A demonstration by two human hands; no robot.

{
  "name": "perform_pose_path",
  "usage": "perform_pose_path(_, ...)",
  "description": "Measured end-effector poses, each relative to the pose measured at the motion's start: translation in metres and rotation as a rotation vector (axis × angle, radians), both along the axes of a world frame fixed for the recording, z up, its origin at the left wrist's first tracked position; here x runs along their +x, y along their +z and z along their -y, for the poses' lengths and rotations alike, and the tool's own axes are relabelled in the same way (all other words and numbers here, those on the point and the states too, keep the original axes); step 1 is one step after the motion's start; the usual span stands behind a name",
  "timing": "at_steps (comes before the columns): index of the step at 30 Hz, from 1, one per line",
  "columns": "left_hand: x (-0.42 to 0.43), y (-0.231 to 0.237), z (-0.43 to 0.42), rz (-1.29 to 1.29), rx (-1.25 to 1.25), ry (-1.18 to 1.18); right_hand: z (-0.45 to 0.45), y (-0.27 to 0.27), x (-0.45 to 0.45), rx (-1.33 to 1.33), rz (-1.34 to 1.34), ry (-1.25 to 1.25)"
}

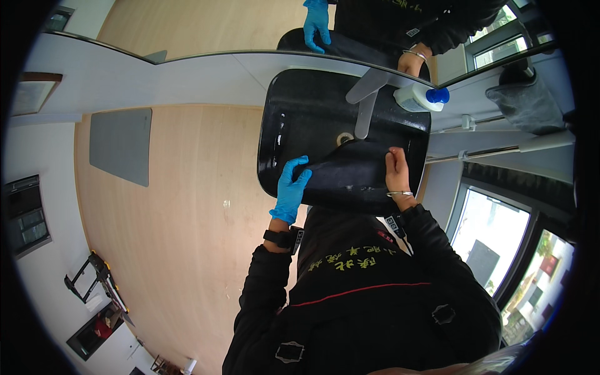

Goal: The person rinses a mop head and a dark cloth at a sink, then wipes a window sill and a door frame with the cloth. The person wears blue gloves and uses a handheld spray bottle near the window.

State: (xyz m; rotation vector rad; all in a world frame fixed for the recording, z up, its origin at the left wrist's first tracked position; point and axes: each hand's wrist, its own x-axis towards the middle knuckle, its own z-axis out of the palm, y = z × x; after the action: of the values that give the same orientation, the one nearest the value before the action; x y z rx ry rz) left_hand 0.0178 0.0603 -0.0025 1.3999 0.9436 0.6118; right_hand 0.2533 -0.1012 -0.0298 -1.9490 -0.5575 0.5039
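Observation:
My left hand (291,190), in a blue disposable glove, is over the left front part of a black washbasin (300,101). Its thumb and fingertips meet the corner of a thin black sheet (349,166). On the right, my bare right hand (397,171), with a silver bangle at the wrist, pinches the sheet's other side. The sheet spans the basin between both hands and partly covers the round drain (344,138). Black on black, its lower limit and material are hard to tell. A grey faucet (366,112) reaches over the basin from behind.
A white bottle with a blue cap (419,97) stands at the basin's back right corner. Behind runs a mirror (211,28) showing both hands. Metal rails (492,152) and a hanging grey cloth (527,105) are at right. A grey mat (121,145) lies left on the wood-look floor (187,225).

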Motion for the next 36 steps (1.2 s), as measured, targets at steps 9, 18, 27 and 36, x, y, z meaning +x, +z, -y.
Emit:
perform_pose_path(9, -0.003, 0.014, 0.001, -0.119, -0.442, -0.112, 0.01, 0.009, 0.009, 0.023, -0.022, 0.0)
perform_pose_path(18, -0.003, -0.017, 0.043, -0.183, -0.303, -0.505, 0.039, 0.02, 0.022, -0.03, -0.018, -0.018)
perform_pose_path(27, -0.006, -0.024, 0.048, -0.395, -0.15, -0.799, 0.006, 0.052, 0.027, -0.004, -0.062, 0.167)
perform_pose_path(36, -0.027, -0.012, 0.028, -0.118, -0.068, -0.47, -0.053, 0.115, 0.027, -0.022, -0.044, 0.396)
